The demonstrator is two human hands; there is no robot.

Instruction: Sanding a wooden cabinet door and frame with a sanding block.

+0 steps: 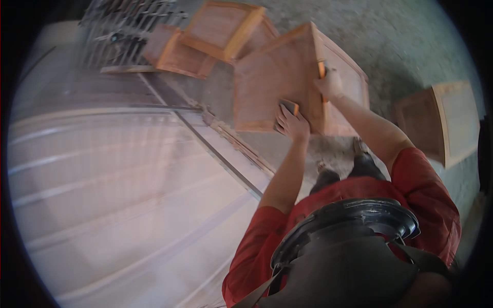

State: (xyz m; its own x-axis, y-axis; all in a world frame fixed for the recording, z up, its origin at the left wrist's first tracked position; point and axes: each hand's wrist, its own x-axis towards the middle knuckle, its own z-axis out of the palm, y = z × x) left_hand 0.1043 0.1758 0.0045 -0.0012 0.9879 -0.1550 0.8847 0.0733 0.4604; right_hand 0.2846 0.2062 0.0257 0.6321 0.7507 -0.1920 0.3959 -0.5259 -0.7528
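Note:
In front of me stands a large wooden cabinet (273, 73) with framed panels on its faces. My left hand (292, 121) holds a dark sanding block with an orange side (289, 106) flat against the near left part of the panel. At the cabinet's corner edge, my right hand (330, 82) is closed round a second block, orange and dark (322, 69), partly hidden by the fingers.
Smaller wooden cabinets (221, 27) stand beyond, at the upper left. Another wooden cabinet (458, 119) is on the concrete floor (389, 42) at right. A translucent ribbed sheet in a metal frame (219, 154) fills the left. Metal bars (127, 34) lie at the upper left.

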